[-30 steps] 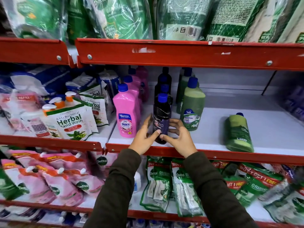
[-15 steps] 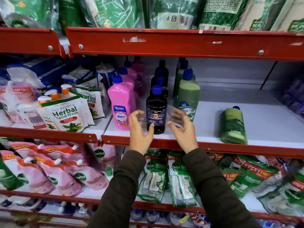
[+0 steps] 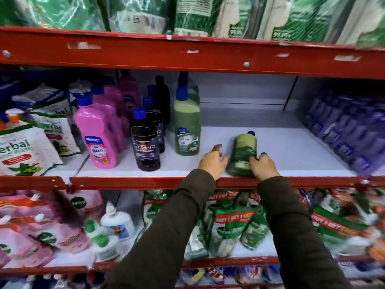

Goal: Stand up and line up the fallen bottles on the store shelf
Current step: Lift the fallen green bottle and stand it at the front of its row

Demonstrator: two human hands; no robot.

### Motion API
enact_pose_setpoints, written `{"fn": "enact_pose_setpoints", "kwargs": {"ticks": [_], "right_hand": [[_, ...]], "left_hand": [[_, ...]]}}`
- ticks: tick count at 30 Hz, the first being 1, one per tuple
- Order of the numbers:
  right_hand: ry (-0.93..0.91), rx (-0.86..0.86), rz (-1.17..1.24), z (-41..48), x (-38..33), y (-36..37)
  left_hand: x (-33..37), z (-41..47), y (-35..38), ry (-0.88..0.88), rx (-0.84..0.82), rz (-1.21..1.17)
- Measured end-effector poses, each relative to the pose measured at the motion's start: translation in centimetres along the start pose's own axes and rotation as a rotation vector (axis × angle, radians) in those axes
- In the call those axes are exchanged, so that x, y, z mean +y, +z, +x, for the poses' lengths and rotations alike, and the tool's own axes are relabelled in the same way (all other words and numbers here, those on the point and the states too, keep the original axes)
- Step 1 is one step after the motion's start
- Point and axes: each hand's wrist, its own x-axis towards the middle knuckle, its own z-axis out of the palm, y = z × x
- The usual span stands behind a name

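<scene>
My right hand [image 3: 263,166] rests against the fallen green bottle [image 3: 243,154] lying near the shelf's [image 3: 291,151] front edge, hiding its base; whether I grip it, I cannot tell. My left hand [image 3: 212,163] hovers beside, fingers spread.

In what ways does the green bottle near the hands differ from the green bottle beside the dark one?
The fallen green bottle lies on its side, cap pointing to the back; the upright green bottle stands with its cap up. The fallen one sits alone toward the shelf's front edge, with the right hand touching it; the upright one stands in a row, untouched. Both are green with blue caps.
</scene>
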Motion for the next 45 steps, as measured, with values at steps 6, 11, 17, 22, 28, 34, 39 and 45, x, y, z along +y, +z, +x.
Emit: {"fn": "enact_pose_setpoints", "kwargs": {"ticks": [6,11,17,22,28,34,39,45], "right_hand": [[0.04,-0.131,0.35,2.6,1.8,-0.8],[-0.191,-0.173,0.671,0.3,1.4,-0.8],[-0.454,-0.237,0.656,-3.7,-2.3,3.5],[-0.505,-0.321,0.696,-5.2,-4.5,6.6],[-0.493,-0.247,0.77,-5.4,-3.9,7.8],[-0.57,-0.42,0.566,-5.3,-3.8,7.8],[-0.546,-0.502,0.536,-4.6,-4.1,7.5],[-0.621,-0.517,0.43,-3.5,-4.4,7.0]], "left_hand": [[0.1,2.1,2.5,-0.15,-0.153,-0.255],[0.2,0.0,0.2,-0.009,-0.012,-0.394],[-3.6,-2.5,-4.0,0.1,0.174,-0.307],[-6.0,-4.7,-6.5,0.048,0.234,-0.345],[-7.1,-5.2,-7.1,0.107,0.378,-0.312],[-7.1,-5.4,-7.7,0.156,0.33,-0.34],[-7.0,-5.4,-7.6,0.125,0.17,-0.279],[-6.5,-5.6,-7.1,0.076,0.305,-0.342]]}}
